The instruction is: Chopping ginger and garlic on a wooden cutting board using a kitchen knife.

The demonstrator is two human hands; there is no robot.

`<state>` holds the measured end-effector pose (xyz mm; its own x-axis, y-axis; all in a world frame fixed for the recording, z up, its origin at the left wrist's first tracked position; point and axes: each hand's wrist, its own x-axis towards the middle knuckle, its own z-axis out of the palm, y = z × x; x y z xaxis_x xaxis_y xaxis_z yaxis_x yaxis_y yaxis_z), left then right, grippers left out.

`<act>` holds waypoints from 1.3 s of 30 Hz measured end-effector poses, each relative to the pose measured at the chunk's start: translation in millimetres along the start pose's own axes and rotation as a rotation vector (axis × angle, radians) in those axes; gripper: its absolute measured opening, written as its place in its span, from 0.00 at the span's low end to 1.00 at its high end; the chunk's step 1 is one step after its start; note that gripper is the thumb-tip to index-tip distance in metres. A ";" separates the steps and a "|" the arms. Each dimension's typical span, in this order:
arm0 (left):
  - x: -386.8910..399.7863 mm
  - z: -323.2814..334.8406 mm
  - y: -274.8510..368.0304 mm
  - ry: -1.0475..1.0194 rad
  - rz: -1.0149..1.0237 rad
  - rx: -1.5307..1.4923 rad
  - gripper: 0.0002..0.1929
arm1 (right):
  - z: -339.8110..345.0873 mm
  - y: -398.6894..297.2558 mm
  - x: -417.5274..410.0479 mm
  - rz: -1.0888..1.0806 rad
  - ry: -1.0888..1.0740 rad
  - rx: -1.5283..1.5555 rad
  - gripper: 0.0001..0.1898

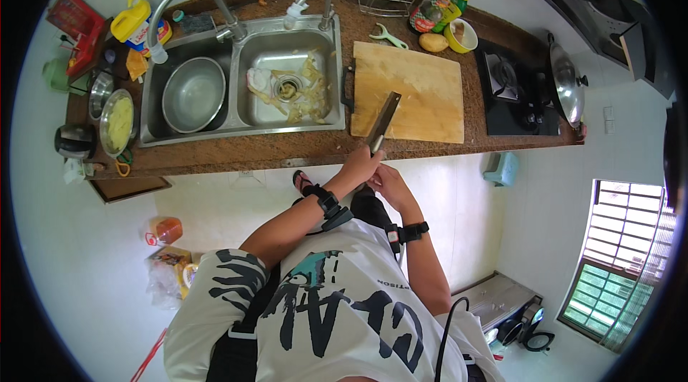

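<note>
My left hand [361, 168] grips the handle of a kitchen cleaver [385, 117] at the counter's front edge. The blade points up and away, over the lower part of a wooden cutting board [424, 93]. A few small pale shreds lie on the board near the blade. Close below the left hand is my right hand [393, 187], its fingers curled inward near the left wrist; whether it holds anything is hidden. Beyond the board lie a pale green peeler [391, 37] and a potato [433, 42]. A yellow bowl [463, 47] stands beside the potato.
Peelings [312, 94] litter the right basin of a steel double sink [242, 135]; a metal bowl [193, 94] sits in the left basin. A bowl of pale yellow shreds [119, 123] stands at left, near scissors [123, 163]. Sauce bottles [434, 7] and a gas stove [516, 108] are at right.
</note>
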<state>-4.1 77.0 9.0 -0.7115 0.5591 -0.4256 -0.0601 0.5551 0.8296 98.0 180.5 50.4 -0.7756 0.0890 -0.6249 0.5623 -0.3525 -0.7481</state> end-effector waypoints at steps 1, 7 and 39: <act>-1.3 1.3 1.0 0.098 0.036 0.027 0.27 | -6.2 2.5 -4.1 -0.030 0.020 -0.061 0.21; 3.5 -12.0 2.8 0.141 -0.038 0.083 0.27 | -108.5 27.4 -63.5 -0.076 0.163 -0.045 0.19; -6.1 60.9 50.1 0.480 0.096 0.531 0.34 | -400.1 274.1 -198.4 0.202 0.618 -0.145 0.18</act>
<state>39.8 138.9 31.1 -0.9332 0.3555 -0.0527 0.2795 0.8100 0.5155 520.8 438.9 -120.0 -0.3679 0.5676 -0.7365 0.7454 -0.2935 -0.5986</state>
